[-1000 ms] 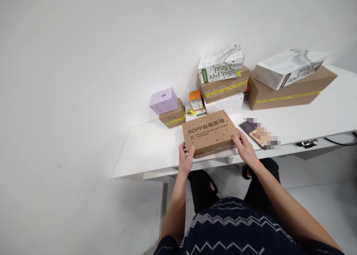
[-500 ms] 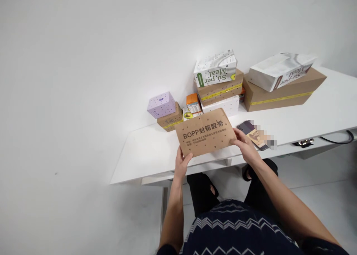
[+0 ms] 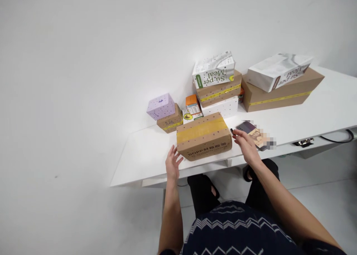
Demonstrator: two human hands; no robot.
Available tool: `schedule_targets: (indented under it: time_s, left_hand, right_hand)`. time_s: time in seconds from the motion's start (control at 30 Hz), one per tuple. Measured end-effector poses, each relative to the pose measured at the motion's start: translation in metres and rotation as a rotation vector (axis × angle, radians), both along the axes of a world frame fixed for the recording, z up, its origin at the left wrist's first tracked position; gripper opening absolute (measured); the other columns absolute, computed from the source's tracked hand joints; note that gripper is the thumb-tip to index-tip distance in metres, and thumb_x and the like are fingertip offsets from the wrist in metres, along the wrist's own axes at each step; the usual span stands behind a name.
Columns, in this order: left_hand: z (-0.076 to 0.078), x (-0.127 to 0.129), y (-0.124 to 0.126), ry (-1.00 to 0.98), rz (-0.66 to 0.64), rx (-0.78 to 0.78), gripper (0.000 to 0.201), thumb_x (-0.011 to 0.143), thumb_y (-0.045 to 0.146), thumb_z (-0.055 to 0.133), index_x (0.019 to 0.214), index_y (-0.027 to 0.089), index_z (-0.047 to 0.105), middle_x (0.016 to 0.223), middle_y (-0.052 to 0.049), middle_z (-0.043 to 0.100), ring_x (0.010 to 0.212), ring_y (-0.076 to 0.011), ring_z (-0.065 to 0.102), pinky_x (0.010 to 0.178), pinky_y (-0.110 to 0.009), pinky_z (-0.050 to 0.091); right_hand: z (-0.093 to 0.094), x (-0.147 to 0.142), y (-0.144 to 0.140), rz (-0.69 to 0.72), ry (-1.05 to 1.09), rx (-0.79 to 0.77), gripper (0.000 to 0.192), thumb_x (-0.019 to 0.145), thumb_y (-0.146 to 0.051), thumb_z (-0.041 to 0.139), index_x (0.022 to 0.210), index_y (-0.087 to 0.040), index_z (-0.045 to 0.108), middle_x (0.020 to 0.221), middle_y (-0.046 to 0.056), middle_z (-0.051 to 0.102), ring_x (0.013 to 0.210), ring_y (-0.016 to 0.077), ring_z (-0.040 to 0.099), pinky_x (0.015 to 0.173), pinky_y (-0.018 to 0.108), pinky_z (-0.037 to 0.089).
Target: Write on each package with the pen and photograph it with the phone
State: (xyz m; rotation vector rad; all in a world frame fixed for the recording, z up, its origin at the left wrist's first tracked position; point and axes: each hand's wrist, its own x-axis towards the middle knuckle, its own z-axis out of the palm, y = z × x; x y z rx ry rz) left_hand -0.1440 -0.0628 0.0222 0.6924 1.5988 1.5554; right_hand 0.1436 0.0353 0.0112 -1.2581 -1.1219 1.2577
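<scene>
A brown cardboard box (image 3: 204, 136) with yellow tape across its top and printed lettering on its near side rests on the white table (image 3: 145, 154), near the front edge. My left hand (image 3: 173, 164) hovers open just off the box's left front corner, fingers spread, holding nothing. My right hand (image 3: 244, 144) is open a little to the right of the box, not touching it, close to a dark phone (image 3: 249, 130) lying on the table.
Behind the box stand a lilac box on a small taped carton (image 3: 165, 111), small food packets (image 3: 193, 108), a stack of boxes topped by a white "Super Meal" pack (image 3: 214, 69), and a long taped carton (image 3: 280, 91) bearing a white bag. A cable (image 3: 337, 139) runs under the table at right.
The box was held tilted up by both hands with its lettered face toward me. It now lies flat on the table, taped face up, and both hands have let go.
</scene>
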Motion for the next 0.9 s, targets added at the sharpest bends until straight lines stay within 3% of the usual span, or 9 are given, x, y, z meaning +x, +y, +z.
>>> schedule_targets:
  time_s: [0.13, 0.27, 0.43, 0.53, 0.6, 0.7, 0.8, 0.9]
  left_hand:
    - [0.037, -0.005, 0.025, 0.18, 0.031, -0.042, 0.071, 0.085, 0.06, 0.048, 0.146, 0.029, 0.03, 0.146, -0.013, 0.041, 0.114, -0.025, 0.058, 0.082, -0.033, 0.053]
    - [0.059, -0.01, 0.059, 0.491, -0.09, -0.162, 0.084, 0.078, 0.054, 0.066, 0.148, 0.027, 0.028, 0.143, -0.015, 0.045, 0.124, -0.0289, 0.051, 0.098, -0.039, 0.045]
    - [0.059, -0.011, 0.082, 0.545, -0.151, -0.198, 0.088, 0.073, 0.049, 0.073, 0.145, 0.022, 0.033, 0.135, -0.015, 0.054, 0.126, -0.0302, 0.05, 0.106, -0.04, 0.037]
    - [0.056, -0.012, 0.083, 0.532, -0.129, -0.261, 0.078, 0.069, 0.053, 0.074, 0.134, 0.019, 0.048, 0.126, -0.016, 0.062, 0.118, -0.0327, 0.056, 0.101, -0.042, 0.04]
    - [0.056, -0.013, 0.083, 0.568, -0.16, -0.324, 0.063, 0.07, 0.059, 0.071, 0.115, 0.017, 0.062, 0.116, -0.017, 0.066, 0.11, -0.0349, 0.06, 0.096, -0.043, 0.043]
    - [0.061, -0.012, 0.08, 0.64, -0.216, -0.36, 0.052, 0.073, 0.062, 0.064, 0.094, 0.016, 0.067, 0.108, -0.016, 0.069, 0.102, -0.035, 0.063, 0.091, -0.044, 0.046]
    - [0.067, -0.008, 0.071, 0.675, -0.229, -0.31, 0.048, 0.077, 0.061, 0.061, 0.096, 0.017, 0.066, 0.108, -0.015, 0.069, 0.104, -0.0337, 0.062, 0.092, -0.043, 0.046]
    - [0.066, 0.0, 0.053, 0.626, -0.248, -0.164, 0.051, 0.082, 0.056, 0.059, 0.116, 0.02, 0.059, 0.116, -0.013, 0.066, 0.108, -0.0302, 0.062, 0.091, -0.041, 0.048]
  right_hand:
    - [0.039, -0.013, 0.014, 0.01, -0.052, 0.102, 0.057, 0.081, -0.052, 0.055, 0.13, -0.024, 0.051, 0.134, 0.012, 0.053, 0.114, 0.027, 0.057, 0.098, 0.045, 0.044]
    - [0.051, -0.03, 0.036, 0.113, -0.164, 0.161, 0.083, 0.071, -0.049, 0.066, 0.145, -0.024, 0.037, 0.143, 0.015, 0.043, 0.115, 0.0305, 0.055, 0.099, 0.048, 0.044]
    - [0.044, -0.033, 0.053, 0.212, -0.184, 0.098, 0.093, 0.068, -0.041, 0.068, 0.15, -0.019, 0.028, 0.132, 0.014, 0.055, 0.121, 0.0302, 0.052, 0.104, 0.045, 0.039]
    - [0.044, -0.03, 0.059, 0.211, -0.199, 0.024, 0.095, 0.063, -0.038, 0.073, 0.147, -0.015, 0.035, 0.129, 0.016, 0.058, 0.119, 0.0324, 0.055, 0.102, 0.044, 0.042]
    - [0.047, -0.027, 0.062, 0.288, -0.158, -0.029, 0.082, 0.063, -0.037, 0.073, 0.138, -0.015, 0.048, 0.124, 0.015, 0.062, 0.11, 0.0328, 0.06, 0.094, 0.044, 0.048]
    - [0.054, -0.024, 0.062, 0.433, -0.058, -0.064, 0.059, 0.067, -0.037, 0.069, 0.122, -0.02, 0.059, 0.114, 0.01, 0.068, 0.098, 0.0296, 0.065, 0.085, 0.042, 0.053]
    - [0.06, -0.019, 0.054, 0.443, -0.054, -0.019, 0.055, 0.069, -0.036, 0.068, 0.122, -0.022, 0.059, 0.117, 0.008, 0.067, 0.102, 0.0277, 0.064, 0.086, 0.04, 0.053]
    - [0.056, -0.01, 0.039, 0.432, -0.042, 0.127, 0.065, 0.072, -0.034, 0.067, 0.134, -0.024, 0.049, 0.129, 0.007, 0.06, 0.114, 0.0271, 0.058, 0.093, 0.039, 0.05]
